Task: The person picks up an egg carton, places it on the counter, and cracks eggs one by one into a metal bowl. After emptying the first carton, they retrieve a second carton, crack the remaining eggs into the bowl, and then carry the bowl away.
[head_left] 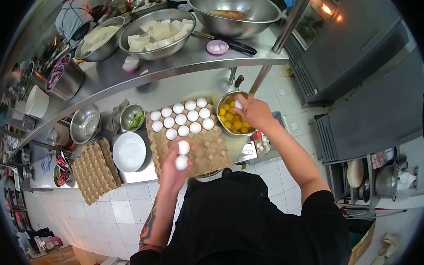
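Observation:
Two white eggs (181,162) rest in my left hand (173,171), whose fingers curl around them over the near side of the cardboard egg tray (207,152). Several whole eggs (180,119) fill the far rows of that tray; its near cups hold none. To the right, a metal pot (218,113) contains many yellow yolks (230,118) in clear egg white. Over this pot, my right hand (254,112) grips a white egg (238,104), partly covered by the fingers; whether its shell is cracked is hard to see.
Left of the tray are a white bowl (129,152), a small bowl of chopped greens (134,118) and stacked cardboard trays (94,171). An overhead steel shelf (180,65) carries large metal bowls, one with white blocks (160,33). A person (75,17) stands beyond.

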